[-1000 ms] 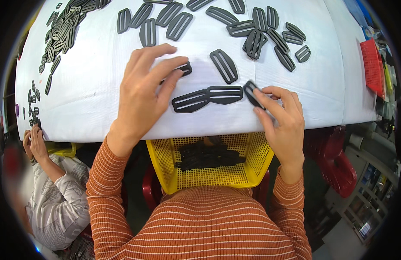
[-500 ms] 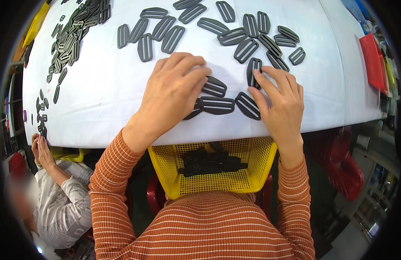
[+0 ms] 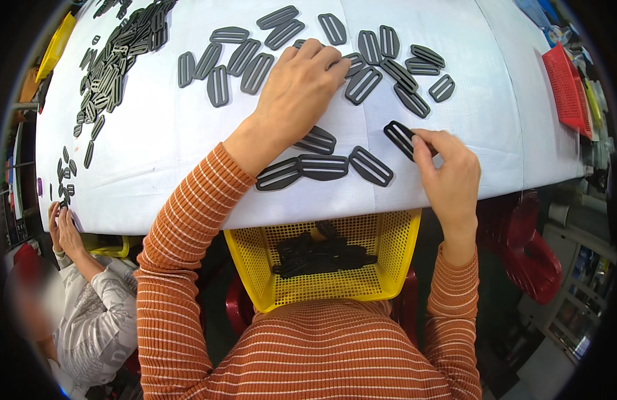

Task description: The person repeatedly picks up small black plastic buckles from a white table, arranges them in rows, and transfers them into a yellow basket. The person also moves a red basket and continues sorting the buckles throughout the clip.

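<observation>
Flat black slotted plastic buckles lie spread on a white table (image 3: pixel 155 153). My left hand (image 3: pixel 298 90) reaches forward, palm down, with its fingertips on a buckle (image 3: pixel 352 63) in the far group. My right hand (image 3: pixel 448 167) pinches one black buckle (image 3: pixel 400 139) at its right end near the table's front edge. Three more buckles (image 3: pixel 322 167) lie in a row near the edge between my hands, with a further one (image 3: pixel 316 140) just behind them.
A yellow mesh basket (image 3: pixel 395 257) holding black pieces sits in my lap under the table edge. A dense heap of buckles (image 3: pixel 115 60) covers the far left. A red basket (image 3: pixel 565 87) stands at the right. Another person's hands (image 3: pixel 62 230) work at the lower left.
My left hand has left the buckles at the front edge and reached to the far group. My right hand has slid right and taken hold of one buckle.
</observation>
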Demonstrator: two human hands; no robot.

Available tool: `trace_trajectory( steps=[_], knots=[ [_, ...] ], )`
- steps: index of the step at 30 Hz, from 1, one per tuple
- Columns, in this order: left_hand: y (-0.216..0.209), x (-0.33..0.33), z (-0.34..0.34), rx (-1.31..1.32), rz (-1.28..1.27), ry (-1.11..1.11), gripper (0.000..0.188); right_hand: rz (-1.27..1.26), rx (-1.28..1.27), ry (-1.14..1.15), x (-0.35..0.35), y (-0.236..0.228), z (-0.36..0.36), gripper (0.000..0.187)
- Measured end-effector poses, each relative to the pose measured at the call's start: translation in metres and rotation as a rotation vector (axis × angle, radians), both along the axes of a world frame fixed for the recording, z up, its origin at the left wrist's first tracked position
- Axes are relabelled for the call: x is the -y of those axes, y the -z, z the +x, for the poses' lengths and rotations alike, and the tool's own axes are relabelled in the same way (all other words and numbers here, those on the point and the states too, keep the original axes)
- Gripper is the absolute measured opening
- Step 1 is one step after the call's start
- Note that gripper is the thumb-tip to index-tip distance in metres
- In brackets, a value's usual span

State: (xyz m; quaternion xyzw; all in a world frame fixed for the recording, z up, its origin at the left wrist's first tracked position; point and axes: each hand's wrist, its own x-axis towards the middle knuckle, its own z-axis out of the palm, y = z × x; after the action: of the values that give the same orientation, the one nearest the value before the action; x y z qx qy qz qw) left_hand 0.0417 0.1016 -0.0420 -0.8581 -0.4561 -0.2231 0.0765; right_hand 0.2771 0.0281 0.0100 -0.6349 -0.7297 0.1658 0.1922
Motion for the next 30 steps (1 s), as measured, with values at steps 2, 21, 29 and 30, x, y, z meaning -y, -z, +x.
trace_trajectory(
  steps=[2,21,29,30],
  knots=[
    [-0.002,0.004,-0.002,0.000,-0.002,0.018,0.025,0.211,0.062,-0.115,-0.013,0.003,0.000,0.015],
    [-0.016,0.002,-0.013,0.119,-0.026,-0.060,0.023,0.582,0.089,-0.301,-0.123,0.030,-0.060,0.018],
    [-0.014,0.016,-0.023,0.219,-0.104,-0.044,0.019,0.335,0.226,-0.249,-0.141,0.020,-0.074,0.020],
    [-0.015,0.015,-0.022,0.242,-0.128,-0.037,0.019,0.103,0.036,-0.210,-0.141,0.011,-0.068,0.021]
  ],
)
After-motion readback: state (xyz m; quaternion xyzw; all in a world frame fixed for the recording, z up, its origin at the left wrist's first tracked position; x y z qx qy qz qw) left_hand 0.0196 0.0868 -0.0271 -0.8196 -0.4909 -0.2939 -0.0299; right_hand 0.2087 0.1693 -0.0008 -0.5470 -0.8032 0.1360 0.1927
